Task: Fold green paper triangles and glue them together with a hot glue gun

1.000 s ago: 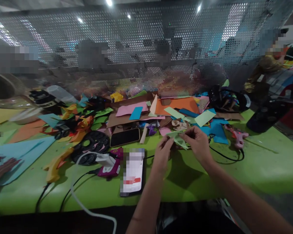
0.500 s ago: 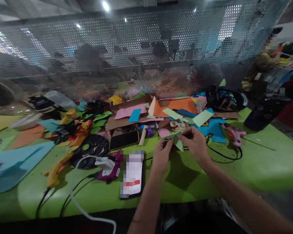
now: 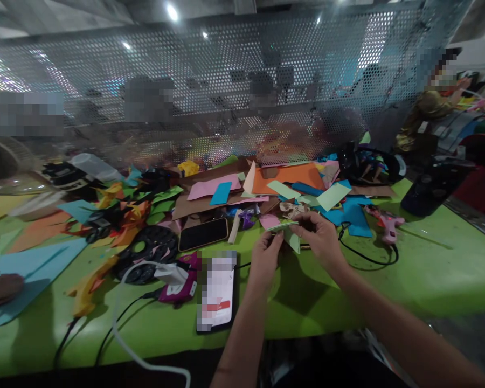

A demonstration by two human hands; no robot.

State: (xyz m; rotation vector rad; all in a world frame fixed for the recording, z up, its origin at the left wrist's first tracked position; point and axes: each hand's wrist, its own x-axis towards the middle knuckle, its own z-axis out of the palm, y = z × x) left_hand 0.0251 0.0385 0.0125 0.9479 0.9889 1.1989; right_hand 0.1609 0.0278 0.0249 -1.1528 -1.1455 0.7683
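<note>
A small pale green folded paper piece (image 3: 291, 235) is pinched between both my hands just above the green table (image 3: 428, 269). My left hand (image 3: 264, 258) grips its left end with fingers closed. Over the right side of the paper, my right hand (image 3: 322, 237) has thumb and fingers pressed on it. A phone with a lit screen (image 3: 217, 291) lies just left of my left wrist. A dark phone (image 3: 203, 234) lies beyond it.
Coloured paper scraps (image 3: 291, 180) and cardboard cover the far table. A pink glue gun (image 3: 386, 223) with a black cord lies to the right, a yellow glue gun (image 3: 87, 283) and a white cable (image 3: 121, 323) to the left. Another person's hand (image 3: 0, 288) rests on blue paper at far left. A perforated metal screen stands behind.
The paper piece has been turned and folded a little tighter between my fingers. Both hands stay in nearly the same place; the view has shifted slightly.
</note>
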